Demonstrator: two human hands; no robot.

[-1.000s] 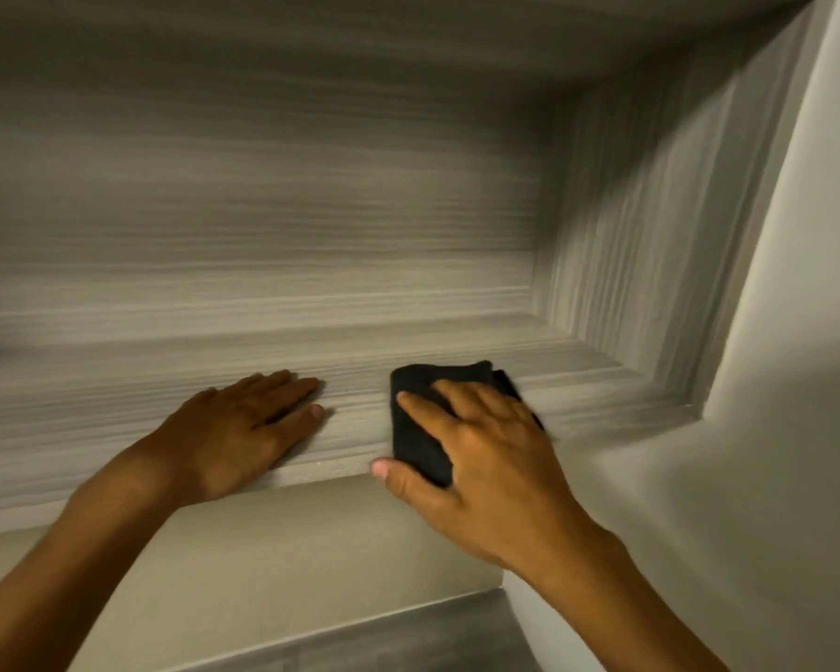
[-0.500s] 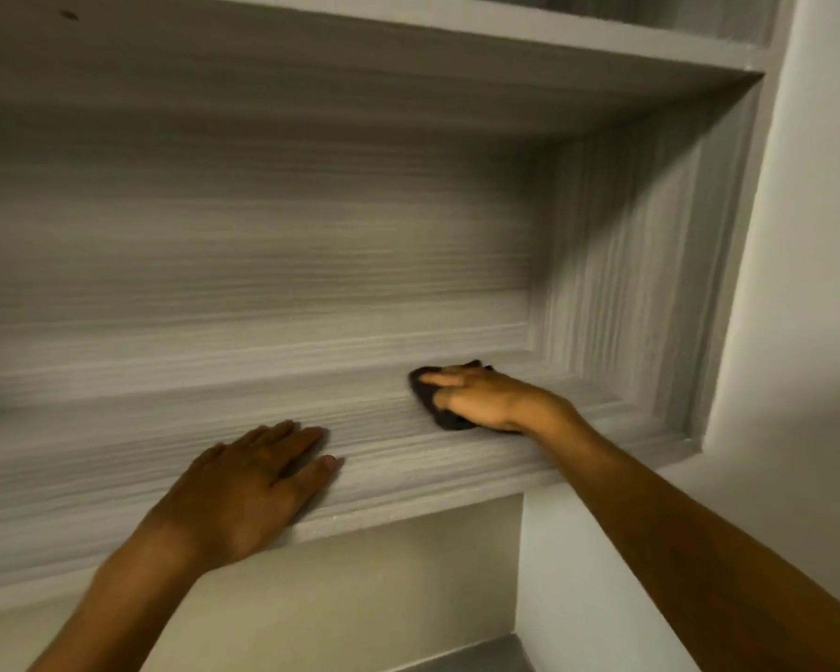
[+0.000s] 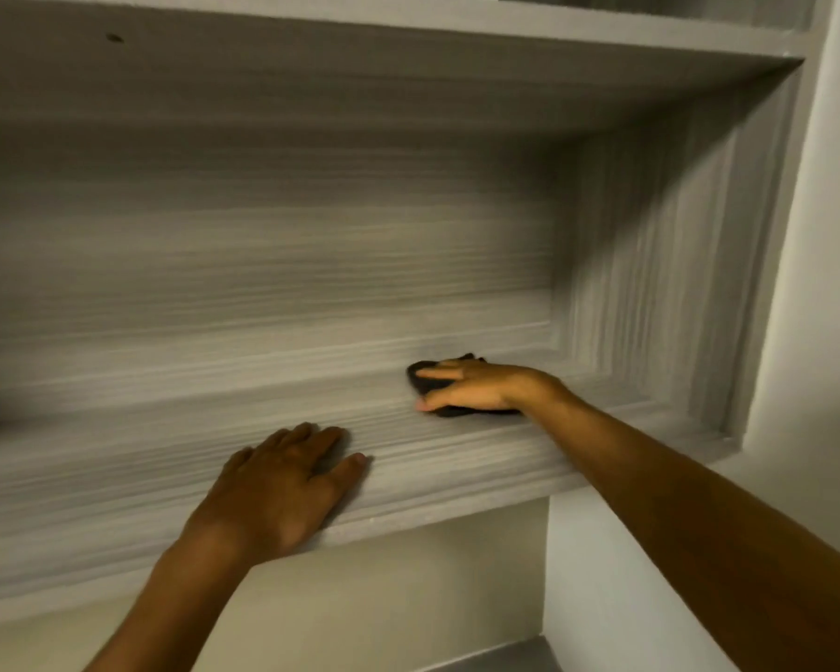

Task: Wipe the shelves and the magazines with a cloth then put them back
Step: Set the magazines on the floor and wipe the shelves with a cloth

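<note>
The right hand (image 3: 476, 386) presses a small dark folded cloth (image 3: 449, 410) flat against the grey wood-grain shelf (image 3: 457, 458), deep toward the back right corner, fingers spread straight over it. The left hand (image 3: 282, 487) rests palm-down with relaxed fingers on the shelf's front edge, holding nothing.
</note>
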